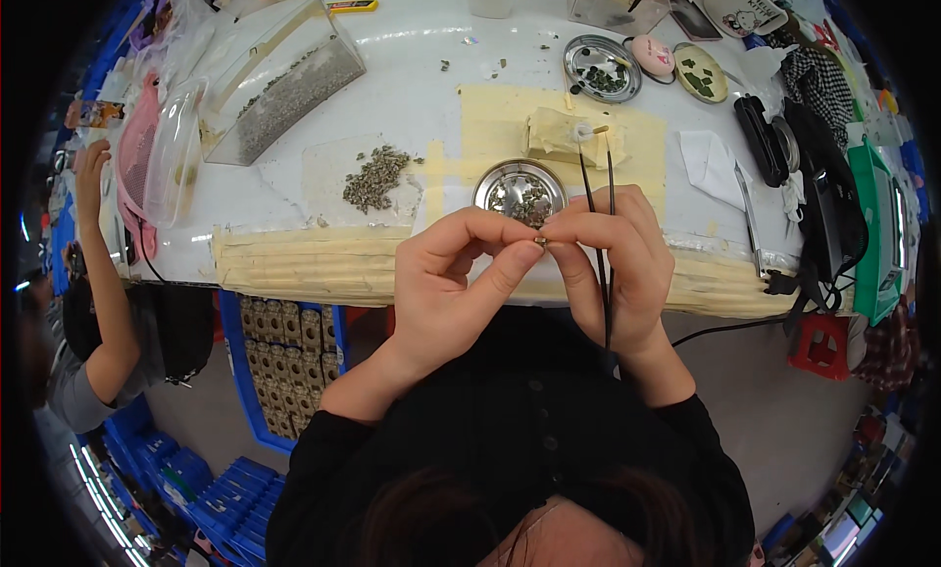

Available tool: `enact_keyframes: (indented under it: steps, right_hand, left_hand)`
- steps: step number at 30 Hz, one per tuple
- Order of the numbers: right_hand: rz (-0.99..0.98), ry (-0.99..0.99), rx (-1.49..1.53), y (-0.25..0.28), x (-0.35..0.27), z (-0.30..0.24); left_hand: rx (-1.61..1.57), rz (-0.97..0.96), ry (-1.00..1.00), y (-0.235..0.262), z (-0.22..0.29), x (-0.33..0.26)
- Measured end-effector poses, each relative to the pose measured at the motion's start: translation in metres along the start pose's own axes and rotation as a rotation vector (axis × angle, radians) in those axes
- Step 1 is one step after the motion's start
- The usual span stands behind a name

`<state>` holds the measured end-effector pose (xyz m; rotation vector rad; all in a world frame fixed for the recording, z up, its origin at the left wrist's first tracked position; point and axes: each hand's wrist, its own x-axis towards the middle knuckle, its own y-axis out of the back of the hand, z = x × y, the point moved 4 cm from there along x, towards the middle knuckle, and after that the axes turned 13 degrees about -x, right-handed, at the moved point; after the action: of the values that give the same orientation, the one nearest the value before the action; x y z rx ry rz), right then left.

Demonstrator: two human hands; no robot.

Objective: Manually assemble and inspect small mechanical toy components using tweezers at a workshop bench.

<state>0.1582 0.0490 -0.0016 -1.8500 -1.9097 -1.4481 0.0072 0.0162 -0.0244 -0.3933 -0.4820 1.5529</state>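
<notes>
The worktop [412, 67] looks glossy white, partly covered in matt cream tape [294, 263]. The round dish [520, 190] is shiny metal. The box [279, 77] is clear, smooth plastic.

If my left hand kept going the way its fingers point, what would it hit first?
The left hand points right, so it would first meet the right hand, whose fingertips already touch it around the small part; depth looks shared.

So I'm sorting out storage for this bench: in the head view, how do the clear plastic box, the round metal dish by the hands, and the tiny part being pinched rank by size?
1. Clear plastic box, largest by far.
2. Round metal dish.
3. Tiny part, pinched between the left hand and right hand, smallest though nearest the camera.
</notes>
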Motion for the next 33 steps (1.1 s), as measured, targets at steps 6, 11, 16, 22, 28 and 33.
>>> enact_keyframes:
  steps: [6,11,16,22,28,33]
  right_hand:
    - [-0.069,-0.169,0.18,-0.002,-0.004,0.003]
    - [-0.102,-0.251,0.288,-0.003,-0.006,0.005]
    - [-0.119,-0.252,0.266,-0.002,-0.007,0.005]
    - [-0.098,-0.225,0.26,0.0,-0.006,0.006]
    - [-0.069,-0.207,0.213,0.001,-0.008,0.005]
    - [-0.045,-0.142,0.15,0.003,-0.01,0.002]
  left_hand:
    - [0.593,-0.138,-0.514,-0.002,0.014,0.005]
    - [0.62,-0.167,-0.555,-0.004,0.018,0.005]
    - [0.62,-0.185,-0.567,-0.006,0.019,0.004]
    - [0.615,-0.214,-0.57,-0.006,0.018,0.003]
    - [0.615,-0.145,-0.57,-0.004,0.018,0.005]
    - [0.611,-0.113,-0.598,-0.002,0.016,0.005]
